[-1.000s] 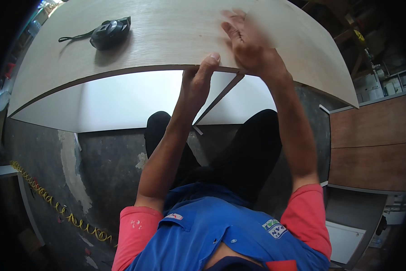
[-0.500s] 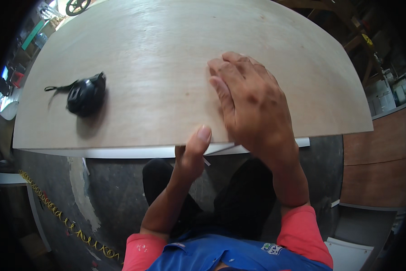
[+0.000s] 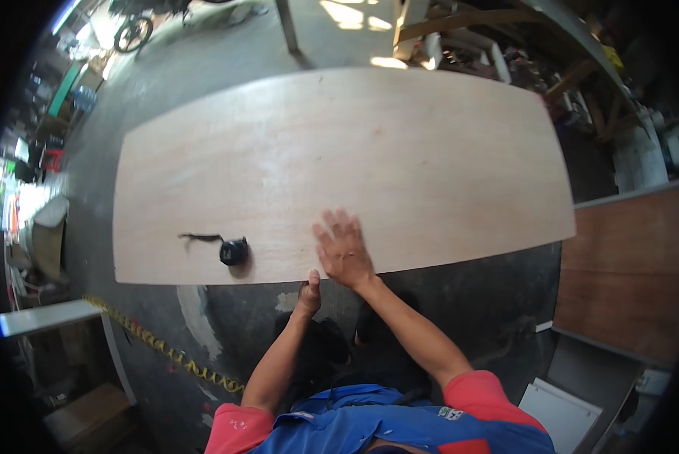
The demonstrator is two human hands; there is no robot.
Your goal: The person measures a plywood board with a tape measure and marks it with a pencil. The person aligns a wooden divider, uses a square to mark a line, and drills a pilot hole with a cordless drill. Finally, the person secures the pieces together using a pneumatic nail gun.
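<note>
A large pale plywood sheet [image 3: 445, 159] lies across in front of me. My left hand [image 3: 309, 293] grips its near edge, thumb on top and the fingers hidden underneath. Just right of it, my right hand [image 3: 345, 250] rests palm down on the sheet near the same edge, fingers spread and slightly blurred, holding nothing. A black tape measure [image 3: 234, 252] with a wrist strap sits on the sheet to the left of both hands.
A yellow coiled air hose [image 3: 154, 342] runs over the dark floor [image 3: 475, 318] at the lower left. Brown wooden panels [image 3: 619, 265] stand at the right, with white boards [image 3: 559, 416] below them. Beyond the sheet are a wheel [image 3: 133, 34] and wooden framing [image 3: 468, 19].
The sheet now appears lower and farther away, with more floor showing beyond it. My right hand's fingers have gone from bent to spread. My left hand keeps its hold on the edge.
</note>
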